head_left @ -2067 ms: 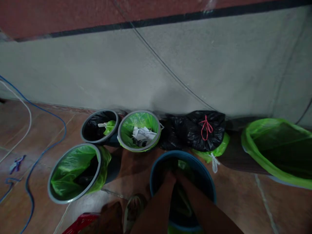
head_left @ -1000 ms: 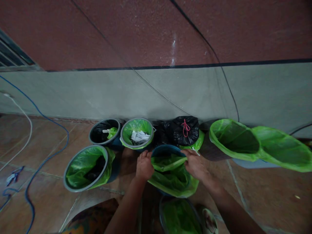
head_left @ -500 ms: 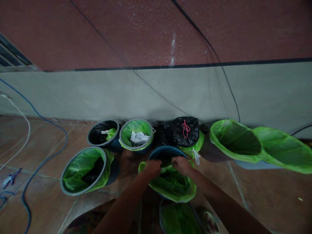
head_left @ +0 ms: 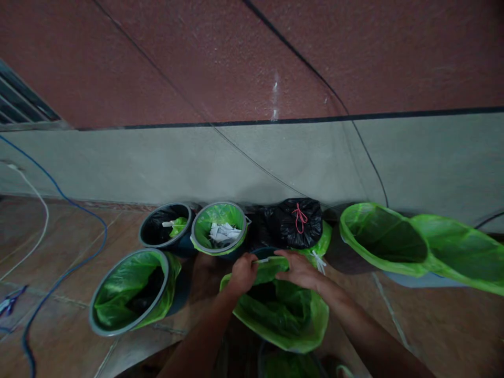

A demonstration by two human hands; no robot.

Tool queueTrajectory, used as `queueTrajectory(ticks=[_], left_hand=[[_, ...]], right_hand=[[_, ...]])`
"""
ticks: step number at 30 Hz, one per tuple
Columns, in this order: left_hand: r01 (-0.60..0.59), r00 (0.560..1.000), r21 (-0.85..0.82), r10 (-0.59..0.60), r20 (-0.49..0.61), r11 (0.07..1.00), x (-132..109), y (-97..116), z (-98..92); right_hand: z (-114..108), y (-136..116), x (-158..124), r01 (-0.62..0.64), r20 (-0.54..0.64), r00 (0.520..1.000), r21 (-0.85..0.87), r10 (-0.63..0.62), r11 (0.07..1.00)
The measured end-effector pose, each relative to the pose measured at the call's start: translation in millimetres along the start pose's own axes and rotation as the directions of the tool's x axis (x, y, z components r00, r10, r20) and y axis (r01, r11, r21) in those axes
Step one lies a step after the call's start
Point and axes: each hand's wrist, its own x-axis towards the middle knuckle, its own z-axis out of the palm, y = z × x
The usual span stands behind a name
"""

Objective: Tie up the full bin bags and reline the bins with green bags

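Note:
A green trash bag point(head_left: 295, 310) lines a dark blue bin point(head_left: 263, 252) in front of me, its near edge folded out over the rim. My left hand point(head_left: 243, 274) is closed on the bag's far edge, at the left of the opening. My right hand point(head_left: 300, 269) grips the same edge farther right, fingers over the rim and thumb inside. Between my hands the edge is pulled up over the bin's far rim, most of which it covers. Just behind lies a tied black garbage bag point(head_left: 297, 223) with a pink string.
Left stand a bin with a green liner point(head_left: 129, 294), a bin with a black liner point(head_left: 159, 226) and a bin holding papers point(head_left: 220, 228). Green-lined bins point(head_left: 381, 236) are at the right. Another bin point(head_left: 289, 365) sits below. A blue cable point(head_left: 73, 270) crosses the tiled floor.
The bag's far edge has been drawn up and back over the bin's far rim, which showed bare before. Both hands have moved with it. The view has tilted up slightly.

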Motion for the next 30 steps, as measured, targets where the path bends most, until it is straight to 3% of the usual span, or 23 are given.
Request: queueTrajectory(ticks=[3, 6, 13, 17, 25, 30], left_hand=[[-0.045, 0.999, -0.027, 0.045, -0.011, 0.999, 1.4, 3.0, -4.7], [-0.061, 0.998, -0.040, 0.060, -0.022, 0.997, 4.4, 2.8, -6.5], [0.053, 0.998, 0.018, -0.052, -0.040, 0.998, 26.1, 1.7, -3.7], [0.102, 0.995, 0.045, -0.101, -0.005, 0.994, 44.2, 2.4, -1.9], [0.211, 0.977, -0.022, -0.211, 0.021, 0.977, 68.7, -7.8, 7.6], [0.239, 0.970, -0.053, -0.236, 0.064, 0.970, 78.9, -18.4, 12.7]], right_hand=[[-1.2, -14.1, 15.1, 0.058, 0.044, 0.998, -0.131, -0.052, 0.990], [-2.7, -12.9, 25.9, 0.036, 0.041, 0.999, -0.156, -0.030, 0.987], [-5.7, 9.6, 34.4, -0.056, -0.102, 0.994, -0.046, 0.051, 0.997], [-3.4, 18.7, 43.8, -0.160, -0.155, 0.977, -0.100, 0.143, 0.982], [2.0, 49.5, 65.9, -0.202, -0.118, 0.975, -0.134, 0.186, 0.970], [7.8, 71.2, 75.4, -0.203, -0.092, 0.974, 0.034, 0.205, 0.979]])
